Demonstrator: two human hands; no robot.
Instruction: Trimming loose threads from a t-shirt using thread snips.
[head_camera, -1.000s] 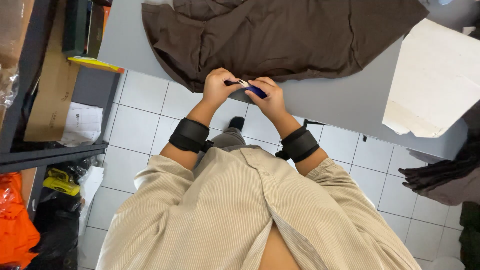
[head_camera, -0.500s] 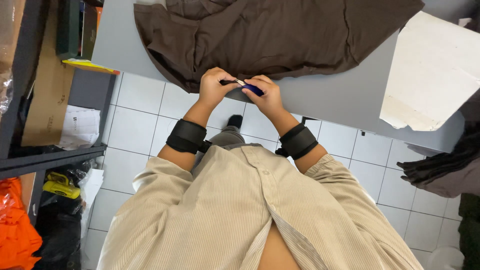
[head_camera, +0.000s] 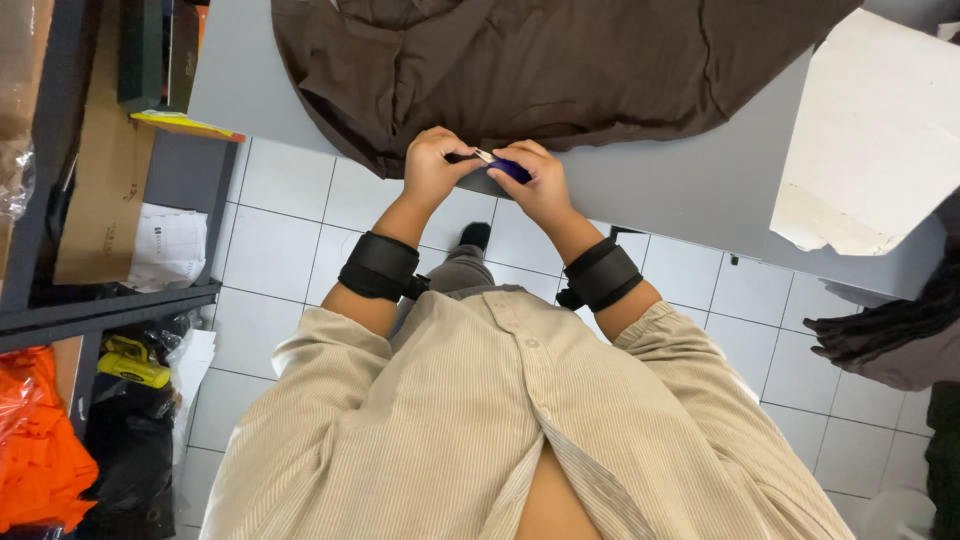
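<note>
Both hands meet at the near edge of the grey table (head_camera: 650, 190), just in front of the brown cloth (head_camera: 560, 70) that covers most of the far side and hangs a little over that edge. The left hand (head_camera: 432, 168) is curled shut, thumb and fingers pinched on the dark end of a small tool (head_camera: 497, 164). The right hand (head_camera: 540, 183) is closed around the tool's blue body, so the 2 hands share it, with a short pale metal part showing between them (what kind of tool it is I cannot tell, since the fingers hide most of it). The tool sits right at the table edge, touching or just above the cloth hem; which of the 2 is not clear.

Each forearm wears a black wrist strap, the left (head_camera: 378, 266) and the right (head_camera: 602, 274), and beige ribbed sleeves are pushed up behind them.

At the right corner of the table lies a sheet of pale cardboard (head_camera: 880, 130), well apart from the hands. Left of the table stands a dark shelf (head_camera: 110, 305) with cardboard and papers on it, and an orange bag (head_camera: 35, 450) sits below. The floor is white tile (head_camera: 290, 190).
</note>
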